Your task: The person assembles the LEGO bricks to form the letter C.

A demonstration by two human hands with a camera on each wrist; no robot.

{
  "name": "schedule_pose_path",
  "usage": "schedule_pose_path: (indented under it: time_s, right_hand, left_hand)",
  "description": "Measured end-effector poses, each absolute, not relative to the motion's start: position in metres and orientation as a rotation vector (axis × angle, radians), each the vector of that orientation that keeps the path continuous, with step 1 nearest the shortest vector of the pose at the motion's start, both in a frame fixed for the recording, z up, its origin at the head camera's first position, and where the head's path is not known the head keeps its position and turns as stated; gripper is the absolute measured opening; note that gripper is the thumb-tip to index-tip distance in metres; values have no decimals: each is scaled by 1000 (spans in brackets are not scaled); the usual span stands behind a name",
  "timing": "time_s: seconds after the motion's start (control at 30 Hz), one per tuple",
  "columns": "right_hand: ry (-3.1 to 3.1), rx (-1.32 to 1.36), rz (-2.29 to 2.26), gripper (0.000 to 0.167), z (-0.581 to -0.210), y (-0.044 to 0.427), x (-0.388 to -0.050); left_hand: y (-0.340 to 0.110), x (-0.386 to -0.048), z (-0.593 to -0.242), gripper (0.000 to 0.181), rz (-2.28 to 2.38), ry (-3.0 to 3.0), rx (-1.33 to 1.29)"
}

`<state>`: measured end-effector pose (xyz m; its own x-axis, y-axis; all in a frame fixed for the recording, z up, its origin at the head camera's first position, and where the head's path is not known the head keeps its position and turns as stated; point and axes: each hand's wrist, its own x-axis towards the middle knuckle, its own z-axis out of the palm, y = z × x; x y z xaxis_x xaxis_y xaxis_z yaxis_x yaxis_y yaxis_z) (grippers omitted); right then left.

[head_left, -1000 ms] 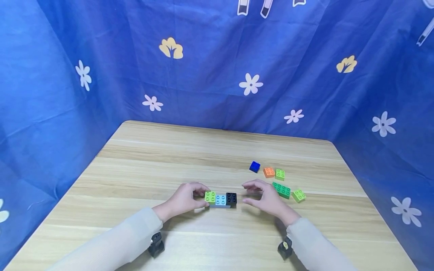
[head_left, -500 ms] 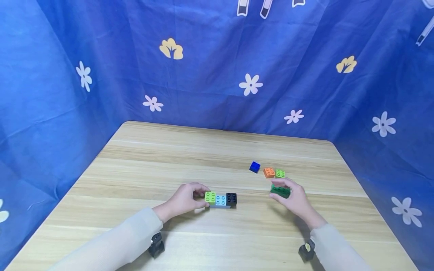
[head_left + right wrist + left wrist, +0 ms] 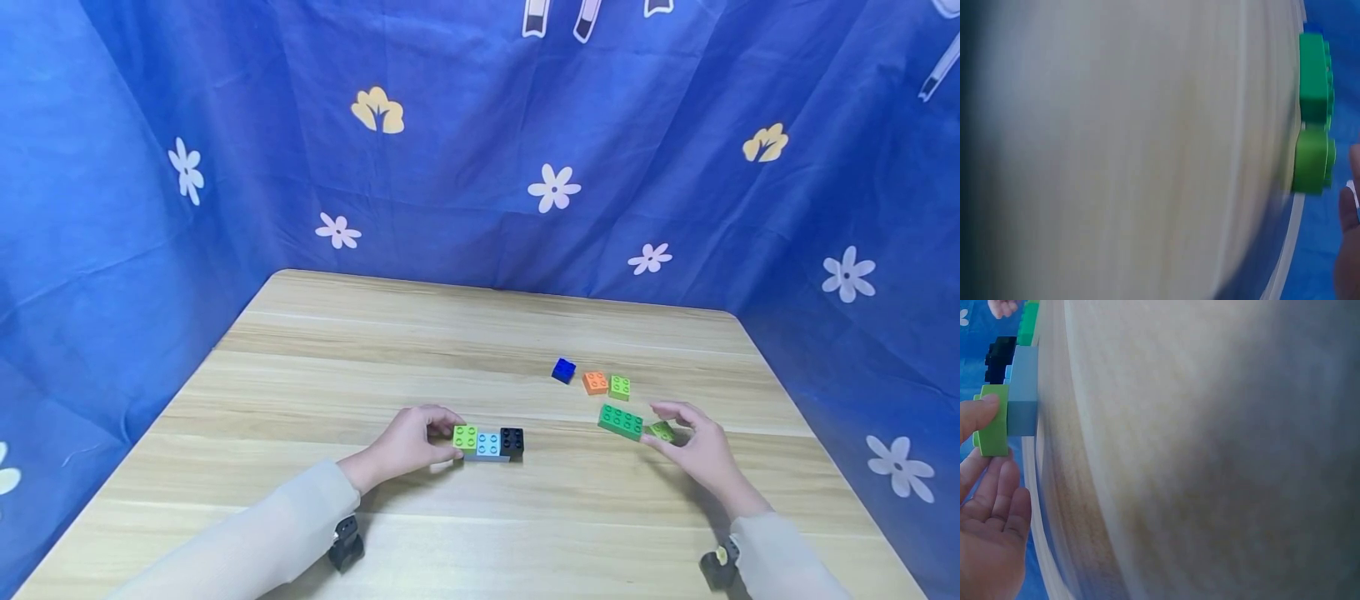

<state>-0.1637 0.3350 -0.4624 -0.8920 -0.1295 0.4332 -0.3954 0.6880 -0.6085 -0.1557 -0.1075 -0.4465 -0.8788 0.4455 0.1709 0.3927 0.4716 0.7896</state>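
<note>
A light blue long brick [image 3: 1022, 394] carries a lime green brick [image 3: 465, 438], a pale blue brick [image 3: 488, 444] and a black brick [image 3: 512, 441] in a row. My left hand [image 3: 411, 439] pinches the lime green brick at its left end between thumb and fingers. On the right, my right hand [image 3: 703, 454] hovers over another lime green brick [image 3: 662, 431], thumb and fingers spread apart. In the right wrist view its fingers stand clear of that lime brick. Just left of the hand lies a long green brick [image 3: 621, 421].
Behind the long green brick are a dark blue brick [image 3: 564, 370], an orange brick [image 3: 596, 382] and a third lime green brick [image 3: 620, 387]. They lie on a wooden table [image 3: 360, 358], with a blue patterned curtain [image 3: 465, 192] around its back and sides.
My right hand has moved rightward from beside the black brick, passing over the long green brick, to the lime brick at the far right. My left hand keeps its place.
</note>
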Motion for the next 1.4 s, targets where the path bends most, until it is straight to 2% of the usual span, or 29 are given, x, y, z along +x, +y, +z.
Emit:
schedule_pose_path:
  time_s: [0.5, 1.03, 1.4]
  right_hand:
    - [-2754, 407, 1001, 67, -465, 362, -161]
    - [-2818, 340, 986, 44, -470, 365, -164]
    - [-2792, 234, 1039, 39, -463, 367, -162]
  left_hand:
    - [-108, -155, -446, 36, 1379, 2660, 731]
    - [-107, -155, -446, 35, 1389, 2647, 743]
    - [-107, -155, -446, 34, 1381, 2649, 728]
